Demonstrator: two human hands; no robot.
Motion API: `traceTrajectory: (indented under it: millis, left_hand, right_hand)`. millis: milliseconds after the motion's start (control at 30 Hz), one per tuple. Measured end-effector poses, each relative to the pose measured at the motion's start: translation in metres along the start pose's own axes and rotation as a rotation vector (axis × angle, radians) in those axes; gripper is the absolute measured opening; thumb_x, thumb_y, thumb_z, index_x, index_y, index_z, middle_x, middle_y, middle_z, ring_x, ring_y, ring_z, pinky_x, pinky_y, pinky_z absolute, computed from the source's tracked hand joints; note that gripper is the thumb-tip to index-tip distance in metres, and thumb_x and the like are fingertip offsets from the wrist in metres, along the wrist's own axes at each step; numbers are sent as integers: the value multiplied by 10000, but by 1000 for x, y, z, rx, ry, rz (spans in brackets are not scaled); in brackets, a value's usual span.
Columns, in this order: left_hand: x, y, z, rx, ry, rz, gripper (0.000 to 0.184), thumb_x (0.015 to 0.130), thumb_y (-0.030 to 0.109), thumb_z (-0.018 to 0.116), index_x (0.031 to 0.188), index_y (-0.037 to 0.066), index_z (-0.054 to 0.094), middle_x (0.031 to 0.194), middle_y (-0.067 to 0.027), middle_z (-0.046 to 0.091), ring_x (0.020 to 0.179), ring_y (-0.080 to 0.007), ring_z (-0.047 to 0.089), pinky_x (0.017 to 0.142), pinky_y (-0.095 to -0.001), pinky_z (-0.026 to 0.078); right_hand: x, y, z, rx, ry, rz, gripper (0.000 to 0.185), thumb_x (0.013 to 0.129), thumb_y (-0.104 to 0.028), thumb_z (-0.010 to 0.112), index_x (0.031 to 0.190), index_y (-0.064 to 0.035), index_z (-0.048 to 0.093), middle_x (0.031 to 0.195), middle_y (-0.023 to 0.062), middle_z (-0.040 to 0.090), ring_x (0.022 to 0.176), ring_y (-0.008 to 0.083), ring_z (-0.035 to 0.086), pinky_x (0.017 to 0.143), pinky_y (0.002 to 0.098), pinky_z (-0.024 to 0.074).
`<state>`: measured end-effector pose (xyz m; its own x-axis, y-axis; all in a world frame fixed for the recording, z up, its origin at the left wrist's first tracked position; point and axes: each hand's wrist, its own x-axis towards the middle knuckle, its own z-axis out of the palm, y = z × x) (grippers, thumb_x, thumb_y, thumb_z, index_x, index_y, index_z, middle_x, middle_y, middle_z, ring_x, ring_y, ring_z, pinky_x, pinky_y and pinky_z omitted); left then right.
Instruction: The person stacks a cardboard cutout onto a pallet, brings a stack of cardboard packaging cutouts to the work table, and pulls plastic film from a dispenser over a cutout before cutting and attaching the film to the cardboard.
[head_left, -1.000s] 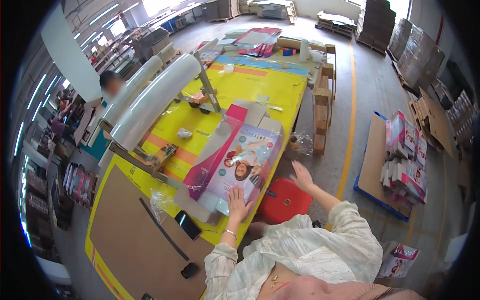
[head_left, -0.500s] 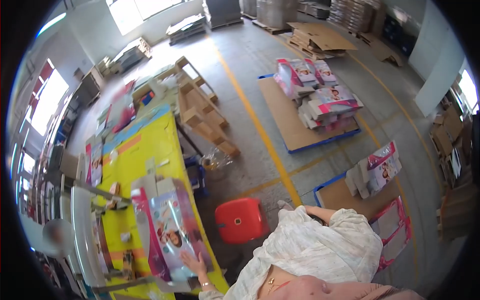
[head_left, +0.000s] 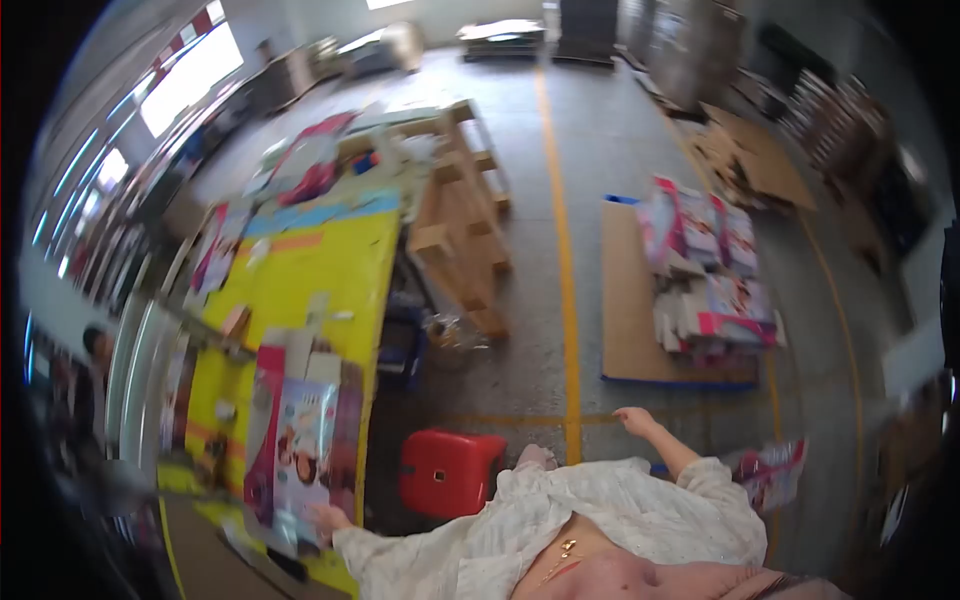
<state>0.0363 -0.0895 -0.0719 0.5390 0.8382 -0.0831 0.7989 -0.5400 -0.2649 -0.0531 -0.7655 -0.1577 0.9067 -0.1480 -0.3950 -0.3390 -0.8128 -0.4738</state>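
right hand (head_left: 632, 418) has swung over open floor (head_left: 520, 385), left hand (head_left: 326, 520) by box (head_left: 306, 445) edge

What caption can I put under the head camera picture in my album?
Left hand at a printed box on the yellow table, right hand held out, red stool between.

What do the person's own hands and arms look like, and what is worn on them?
The left hand and right hand wear no gloves. The sleeves are loose, off-white cloth; the right one leaves the forearm bare. Blur hides any finer wrist detail.
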Motion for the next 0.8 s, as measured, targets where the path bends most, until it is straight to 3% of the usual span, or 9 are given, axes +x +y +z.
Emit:
traceTrajectory:
  millis: [100,167,267,433,500,567,667,700,800]
  left_hand:
    - [3,3,5,-61,-29,-82,490,827,318,298,1301,212,230,1304,-136,297,1048,-361,428,804,-572,332]
    - [7,14,25,-215,-43,-332,533,830,394,291,1318,209,181,1350,-154,189,1194,-432,215,877,-632,213]
    - [19,19,35,-365,-202,-710,849,741,633,335,1333,102,37,1384,-144,27,1204,-470,137,879,-630,202]
    - [19,26,56,-887,33,-1012,1216,588,729,464,1234,-148,-76,1319,-303,67,1215,-461,101,925,-539,239]
    - [28,20,102,-1101,-184,-811,1225,587,714,498,1234,-144,-91,1296,-306,147,1197,-437,195,939,-491,261]
    - [-12,33,17,-1731,-137,-1216,1183,589,733,473,1275,-84,-37,1333,-225,162,1185,-414,253,918,-540,259]
    - [-16,31,39,-2366,-191,-1115,951,643,787,214,1335,140,124,1364,-89,172,1222,-378,187,870,-653,165]
    - [-12,27,73,-2793,-300,-723,958,632,798,181,1329,142,150,1359,-95,186,1219,-348,197,896,-616,174]
    - [-10,21,39,-2671,-134,-1225,873,695,743,187,1309,123,209,1333,-117,235,1186,-321,260,901,-552,247]
  right_hand:
    - [46,-47,-11,-1,-129,-116,356,697,-83,474,1036,-133,568,945,109,597,843,250,576,736,330,449]
    - [74,-80,-11,68,-253,-257,381,699,-58,489,1074,-102,540,985,100,591,855,223,579,758,310,444]
    - [94,-132,-29,192,-346,-484,388,705,-26,496,1089,-73,525,980,94,595,849,181,576,765,289,440]
    - [160,-164,-40,175,-499,-493,361,727,-9,503,1083,-70,529,951,73,596,863,138,552,756,262,437]
    - [201,-194,-43,164,-536,-555,346,736,-10,507,1077,-66,530,943,64,593,859,128,547,749,256,437]
    - [242,-258,-34,135,-445,-779,340,753,-18,514,1091,-53,507,977,60,574,866,135,545,741,260,440]
    - [278,-398,-17,377,-560,-942,351,774,-48,520,1120,-47,465,1030,79,547,902,147,530,772,259,421]
    - [281,-449,-15,379,-584,-1009,355,779,-61,524,1128,-50,456,1044,86,542,922,149,522,786,258,413]
    - [306,-570,33,287,-586,-1075,350,780,-105,544,1116,-49,463,1047,89,541,938,156,511,804,265,402]
